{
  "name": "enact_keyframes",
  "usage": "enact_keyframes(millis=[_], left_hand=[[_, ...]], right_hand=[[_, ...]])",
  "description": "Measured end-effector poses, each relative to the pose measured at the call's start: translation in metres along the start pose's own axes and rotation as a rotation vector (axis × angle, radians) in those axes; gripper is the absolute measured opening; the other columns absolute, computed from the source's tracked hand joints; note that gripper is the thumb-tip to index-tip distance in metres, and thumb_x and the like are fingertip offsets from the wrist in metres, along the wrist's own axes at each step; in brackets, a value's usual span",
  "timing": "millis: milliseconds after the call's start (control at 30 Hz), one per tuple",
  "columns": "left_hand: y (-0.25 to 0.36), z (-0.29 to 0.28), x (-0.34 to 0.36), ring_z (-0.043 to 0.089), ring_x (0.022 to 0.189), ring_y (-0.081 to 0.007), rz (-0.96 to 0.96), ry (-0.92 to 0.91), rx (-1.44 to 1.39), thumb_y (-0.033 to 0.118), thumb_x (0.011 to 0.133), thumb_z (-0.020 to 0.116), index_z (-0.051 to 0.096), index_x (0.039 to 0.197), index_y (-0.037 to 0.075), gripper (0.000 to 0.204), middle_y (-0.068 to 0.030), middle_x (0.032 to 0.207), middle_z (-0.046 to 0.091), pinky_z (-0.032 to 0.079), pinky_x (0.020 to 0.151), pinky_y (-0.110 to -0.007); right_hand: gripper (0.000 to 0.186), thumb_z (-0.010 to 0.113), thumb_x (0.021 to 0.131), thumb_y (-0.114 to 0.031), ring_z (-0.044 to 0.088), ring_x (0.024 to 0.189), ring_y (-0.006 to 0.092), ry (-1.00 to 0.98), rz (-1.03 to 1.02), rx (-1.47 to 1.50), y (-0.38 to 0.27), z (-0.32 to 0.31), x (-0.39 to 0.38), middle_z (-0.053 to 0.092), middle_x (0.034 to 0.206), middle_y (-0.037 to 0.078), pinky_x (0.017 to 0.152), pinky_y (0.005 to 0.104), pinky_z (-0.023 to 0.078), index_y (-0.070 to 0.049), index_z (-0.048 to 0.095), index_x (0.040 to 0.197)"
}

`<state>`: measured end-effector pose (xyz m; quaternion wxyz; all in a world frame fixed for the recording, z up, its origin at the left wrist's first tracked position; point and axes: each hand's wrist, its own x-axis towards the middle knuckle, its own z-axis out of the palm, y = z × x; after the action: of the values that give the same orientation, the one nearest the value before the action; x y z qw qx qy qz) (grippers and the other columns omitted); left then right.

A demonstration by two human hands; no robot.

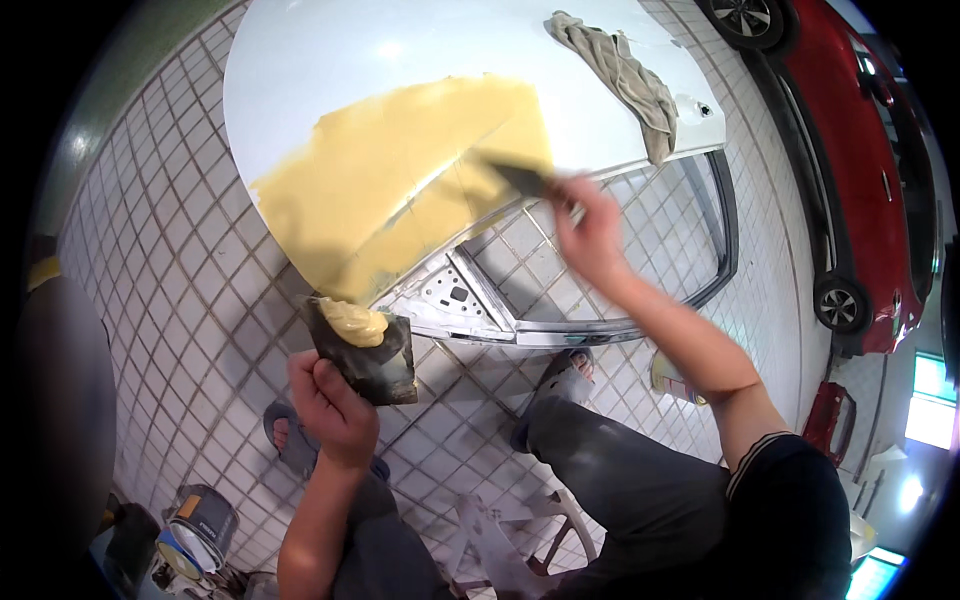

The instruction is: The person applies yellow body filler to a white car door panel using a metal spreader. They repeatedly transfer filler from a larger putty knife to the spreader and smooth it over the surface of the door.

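Note:
A white car door (330, 60) lies in front of me, its window frame toward my knees. Yellow body filler (400, 150) covers a wide patch of its panel. My right hand (590, 225) grips a dark putty knife (515, 174), whose blade is over the right part of the filler, smeared by motion. My left hand (335, 405) holds a dark, square mixing board (375, 365) by its lower left edge, near the door's near left corner. On top of the board sits a mound of yellow filler paste (352, 322).
A crumpled grey rag (620, 75) lies on the door's right side. Cans (200, 525) stand on the tiled floor at lower left; another can (672, 378) is beside my right leg. A red car (850, 150) is at the right. Below me is a stool (500, 545).

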<state>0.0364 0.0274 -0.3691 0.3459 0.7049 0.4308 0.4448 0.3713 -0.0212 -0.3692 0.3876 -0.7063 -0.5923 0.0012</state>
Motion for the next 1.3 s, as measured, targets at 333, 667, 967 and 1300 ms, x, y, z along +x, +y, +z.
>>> enact_keyframes(millis=[333, 667, 967, 1300], left_hand=[[-0.009, -0.001, -0.004, 0.038, 0.054, -0.0113, -0.035, -0.099, -0.066, 0.014, 0.104, 0.042, 0.047, 0.088, 0.002, 0.021, -0.0031, 0.061, 0.041, 0.030, 0.050, -0.030], [-0.015, -0.004, -0.005, 0.039, 0.059, -0.0115, -0.089, -0.098, -0.085, 0.016, 0.105, 0.042, 0.049, 0.089, 0.002, 0.023, -0.0030, 0.066, 0.043, 0.032, 0.054, -0.028], [-0.020, 0.000, -0.007, 0.043, 0.057, -0.0142, -0.043, -0.052, -0.056, 0.016, 0.105, 0.041, 0.049, 0.088, 0.001, 0.024, -0.0055, 0.065, 0.046, 0.035, 0.053, -0.030], [-0.021, 0.010, -0.020, 0.048, 0.056, -0.0193, -0.088, -0.230, -0.140, 0.011, 0.102, 0.042, 0.049, 0.091, 0.001, 0.016, -0.0091, 0.066, 0.049, 0.038, 0.053, -0.034]], right_hand=[[0.029, 0.056, 0.087, 0.000, 0.064, 0.091, 0.0325, 0.012, -0.163, -0.456, 0.142, -0.011, 0.110, 0.071, 0.092, 0.012, 0.081, 0.0422, 0.051, -0.012, 0.072, 0.109], [0.032, 0.054, 0.089, 0.001, 0.064, 0.103, 0.0300, -0.033, -0.202, -0.416, 0.127, -0.008, 0.035, 0.071, 0.113, 0.008, 0.090, 0.0392, 0.051, -0.010, 0.068, 0.115], [0.033, 0.055, 0.089, 0.002, 0.065, 0.100, 0.0300, -0.139, -0.217, -0.386, 0.107, -0.017, -0.037, 0.070, 0.117, 0.008, 0.089, 0.0378, 0.052, -0.008, 0.067, 0.119], [0.013, 0.058, 0.098, 0.000, 0.054, 0.089, 0.0063, -0.041, 0.580, 0.541, -0.022, -0.012, -0.079, 0.064, 0.095, -0.001, 0.077, 0.0234, 0.047, 0.004, 0.065, 0.108]])
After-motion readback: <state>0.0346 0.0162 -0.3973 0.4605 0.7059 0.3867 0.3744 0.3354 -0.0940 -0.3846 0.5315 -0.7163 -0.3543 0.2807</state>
